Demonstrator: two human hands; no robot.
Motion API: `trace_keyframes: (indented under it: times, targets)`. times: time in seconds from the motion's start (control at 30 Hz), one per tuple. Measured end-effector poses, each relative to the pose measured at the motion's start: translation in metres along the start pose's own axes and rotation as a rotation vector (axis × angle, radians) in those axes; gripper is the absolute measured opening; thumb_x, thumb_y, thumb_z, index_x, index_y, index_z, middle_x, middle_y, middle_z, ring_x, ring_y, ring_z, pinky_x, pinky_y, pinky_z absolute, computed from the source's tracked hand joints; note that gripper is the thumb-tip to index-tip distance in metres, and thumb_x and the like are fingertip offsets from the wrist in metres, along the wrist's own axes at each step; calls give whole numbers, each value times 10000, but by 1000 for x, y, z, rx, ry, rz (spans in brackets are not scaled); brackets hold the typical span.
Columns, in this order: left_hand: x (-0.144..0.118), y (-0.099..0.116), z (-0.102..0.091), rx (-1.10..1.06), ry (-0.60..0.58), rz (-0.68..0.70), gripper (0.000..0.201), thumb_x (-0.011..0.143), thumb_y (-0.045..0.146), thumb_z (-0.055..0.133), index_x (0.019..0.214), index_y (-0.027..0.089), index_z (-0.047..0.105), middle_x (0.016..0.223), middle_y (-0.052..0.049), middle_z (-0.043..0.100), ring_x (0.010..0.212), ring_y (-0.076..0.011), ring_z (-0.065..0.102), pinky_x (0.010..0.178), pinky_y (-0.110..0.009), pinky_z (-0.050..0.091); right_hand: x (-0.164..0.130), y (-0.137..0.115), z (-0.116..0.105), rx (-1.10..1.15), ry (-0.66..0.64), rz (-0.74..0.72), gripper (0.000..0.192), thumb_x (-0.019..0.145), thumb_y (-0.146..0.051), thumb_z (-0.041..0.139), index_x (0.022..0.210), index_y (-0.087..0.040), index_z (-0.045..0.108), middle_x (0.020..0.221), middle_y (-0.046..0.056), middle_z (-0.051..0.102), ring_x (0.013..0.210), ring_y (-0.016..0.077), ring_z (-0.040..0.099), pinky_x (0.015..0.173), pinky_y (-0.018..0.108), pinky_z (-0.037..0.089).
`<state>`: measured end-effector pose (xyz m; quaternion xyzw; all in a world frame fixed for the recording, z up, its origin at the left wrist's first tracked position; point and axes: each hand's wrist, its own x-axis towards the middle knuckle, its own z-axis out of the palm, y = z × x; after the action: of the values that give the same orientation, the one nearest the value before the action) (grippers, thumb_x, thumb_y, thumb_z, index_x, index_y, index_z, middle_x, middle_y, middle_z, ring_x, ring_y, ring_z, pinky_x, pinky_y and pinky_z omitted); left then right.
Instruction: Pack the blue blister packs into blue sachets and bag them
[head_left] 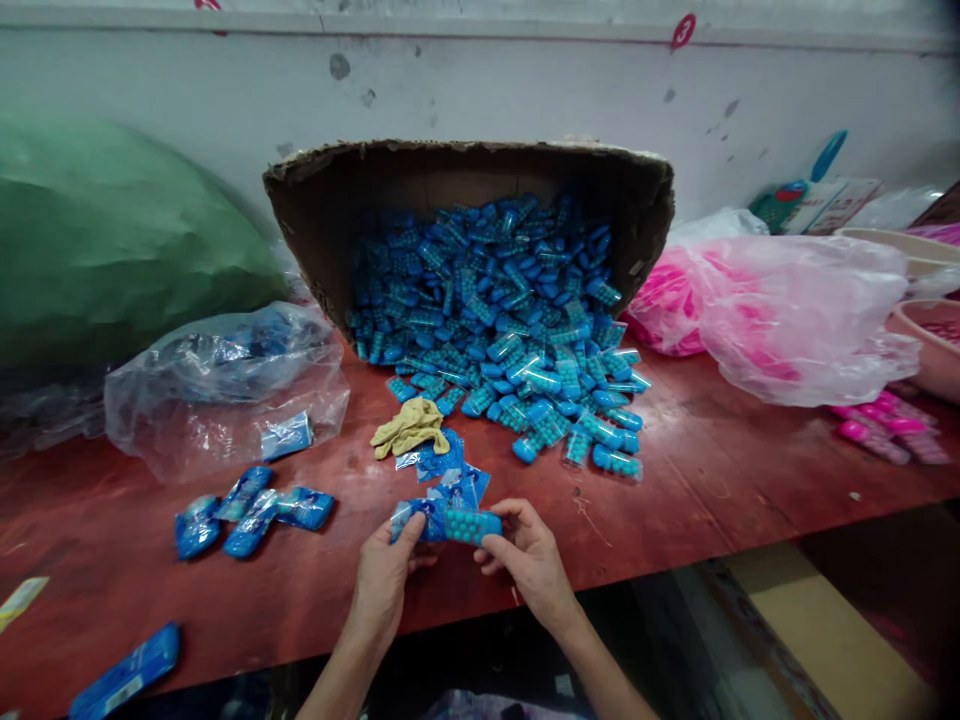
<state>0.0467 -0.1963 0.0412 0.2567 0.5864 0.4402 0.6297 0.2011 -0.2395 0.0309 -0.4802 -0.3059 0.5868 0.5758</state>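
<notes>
My left hand (386, 575) pinches the open end of a small blue plastic packet (420, 518). My right hand (529, 560) holds a clear tube of blue beads (472, 525) with one end at the packet's mouth. Both hands are at the front edge of the red table (712, 480). Just behind them lies a small stack of empty blue packets (450, 470) and a crumpled yellow cloth (409, 427). A tipped cardboard box (330, 200) spills several bead tubes (510, 320) onto the table.
Filled blue packets (251, 510) lie at the left, one more packet (127, 670) near the front corner. A clear bag (225, 385) and a green bundle (97, 240) sit at the left. Pink bags (780, 310), pink tubes (889, 425) and basins (930, 320) are at the right.
</notes>
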Motion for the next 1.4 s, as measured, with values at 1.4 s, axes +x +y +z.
trace_keyframes:
  times: [1.4]
  targets:
    - [-1, -6, 50, -484, -418, -84, 153, 711, 227, 640, 840, 146, 632, 791, -28, 668, 688, -114, 583, 653, -236, 444, 26, -17, 8, -126, -96, -113, 236, 734, -218, 593, 959, -205, 520, 730, -17, 598, 665, 125, 561, 577, 220, 458]
